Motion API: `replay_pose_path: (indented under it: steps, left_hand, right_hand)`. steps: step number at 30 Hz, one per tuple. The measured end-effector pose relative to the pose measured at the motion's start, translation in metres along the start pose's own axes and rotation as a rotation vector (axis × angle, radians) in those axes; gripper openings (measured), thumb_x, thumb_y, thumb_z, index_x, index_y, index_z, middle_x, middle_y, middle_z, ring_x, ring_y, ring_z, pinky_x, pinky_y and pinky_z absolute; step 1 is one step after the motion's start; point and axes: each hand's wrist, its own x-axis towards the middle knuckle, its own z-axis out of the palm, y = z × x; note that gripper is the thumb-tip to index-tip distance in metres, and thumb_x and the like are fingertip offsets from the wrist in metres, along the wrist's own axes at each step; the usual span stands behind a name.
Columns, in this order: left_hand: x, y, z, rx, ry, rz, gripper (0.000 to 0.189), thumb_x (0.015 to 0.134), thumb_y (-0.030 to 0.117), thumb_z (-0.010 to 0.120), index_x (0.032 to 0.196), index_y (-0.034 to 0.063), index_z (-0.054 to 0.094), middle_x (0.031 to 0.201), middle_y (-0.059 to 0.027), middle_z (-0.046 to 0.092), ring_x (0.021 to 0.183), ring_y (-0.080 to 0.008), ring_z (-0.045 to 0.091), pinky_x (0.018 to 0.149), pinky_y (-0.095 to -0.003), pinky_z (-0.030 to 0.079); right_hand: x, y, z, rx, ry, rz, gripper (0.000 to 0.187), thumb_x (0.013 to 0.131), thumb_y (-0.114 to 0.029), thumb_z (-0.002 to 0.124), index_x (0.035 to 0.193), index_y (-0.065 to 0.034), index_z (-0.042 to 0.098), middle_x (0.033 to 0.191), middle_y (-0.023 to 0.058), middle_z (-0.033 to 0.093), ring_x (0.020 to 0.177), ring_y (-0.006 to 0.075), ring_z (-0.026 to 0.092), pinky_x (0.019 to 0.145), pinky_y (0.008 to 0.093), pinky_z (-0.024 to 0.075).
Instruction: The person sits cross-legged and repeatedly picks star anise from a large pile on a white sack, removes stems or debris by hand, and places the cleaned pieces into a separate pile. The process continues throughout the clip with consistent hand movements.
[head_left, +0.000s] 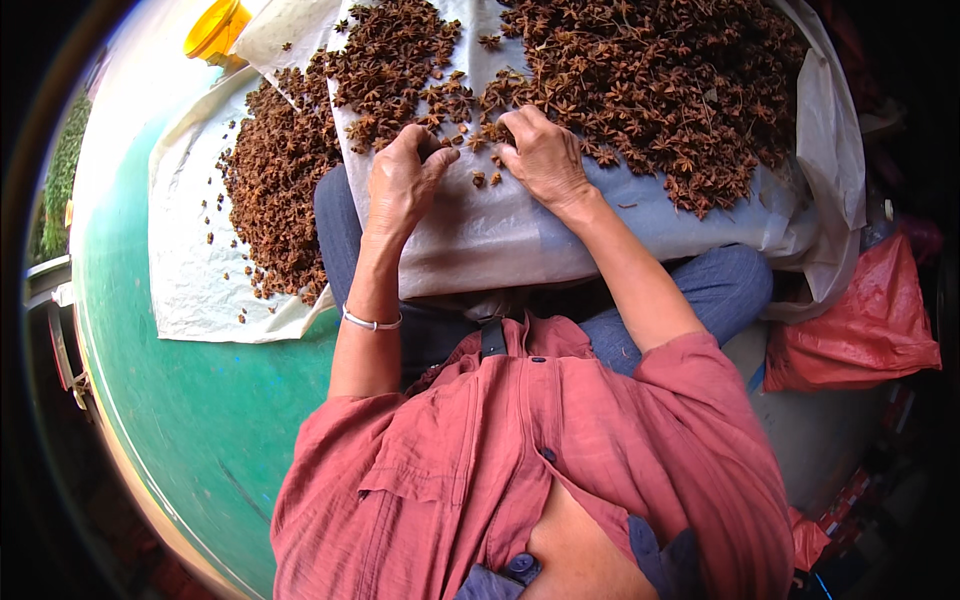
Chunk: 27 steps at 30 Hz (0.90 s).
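My left hand (405, 180), a pale bangle (373, 323) on its wrist, hovers at the near edge of a smaller heap of star anise (390, 67). Its fingers are curled with the thumb beside them, and whatever lies inside the curl is hidden. Bent over a few pods is my right hand (547, 159), at the near left of a large star anise heap (660, 90). Its fingertips are partly covered, so a grip cannot be made out. Between the hands, on the pale plastic sheet (480, 225), lie loose star anise pieces (478, 178).
Left of my knee, a pile of small brown pieces (277, 180) rests on a white sheet (184, 247) over the green surface (225, 405). A yellow bucket (214, 30) stands at the far left. On the right sits a red plastic bag (855, 322).
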Motion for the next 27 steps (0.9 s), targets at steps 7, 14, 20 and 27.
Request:
replay_pose_path:
  steps: [7,14,20,27]
  left_hand:
    - [-0.002,0.007,-0.028,-0.724,-0.018,-0.075,0.033,0.098,0.009,0.054,0.129,-0.0022,0.056,0.109,-0.0147,0.068,0.082,-0.0174,0.069,0.068,-0.0274,0.059]
    - [0.01,0.025,-0.028,-0.783,-0.243,-0.129,0.026,0.1,0.016,0.053,0.108,-0.0067,0.063,0.083,-0.0137,0.07,0.063,-0.0204,0.07,0.066,-0.0291,0.06]
    - [-0.001,0.001,-0.03,-0.908,-0.028,-0.235,0.019,0.096,0.012,0.057,0.099,-0.0048,0.066,0.071,-0.011,0.067,0.046,-0.0142,0.059,0.046,-0.0237,0.051]
    - [-0.003,0.007,-0.03,0.118,0.244,-0.133,0.034,0.095,0.021,0.064,0.126,0.0121,0.053,0.082,-0.0106,0.072,0.068,-0.0188,0.068,0.058,-0.0315,0.057]
  right_hand:
    - [0.019,-0.013,-0.018,0.618,-0.039,0.376,0.011,0.085,-0.01,0.07,0.094,-0.0042,0.074,0.089,0.009,0.073,0.07,0.0159,0.07,0.061,0.0284,0.0572]
    - [0.051,-0.043,-0.016,0.267,0.293,-0.277,0.006,0.083,-0.009,0.066,0.079,-0.0074,0.07,0.076,0.0054,0.065,0.068,0.0211,0.067,0.061,0.0329,0.0566]
    - [0.026,-0.076,-0.034,0.521,0.138,-0.402,0.007,0.07,-0.01,0.066,0.07,-0.008,0.059,0.067,0.005,0.054,0.061,0.02,0.056,0.052,0.0344,0.0475]
    - [0.004,-0.026,-0.059,0.52,-0.791,-0.038,0.008,0.081,-0.012,0.069,0.084,-0.0064,0.073,0.081,0.0084,0.07,0.079,0.019,0.069,0.07,0.0319,0.0542]
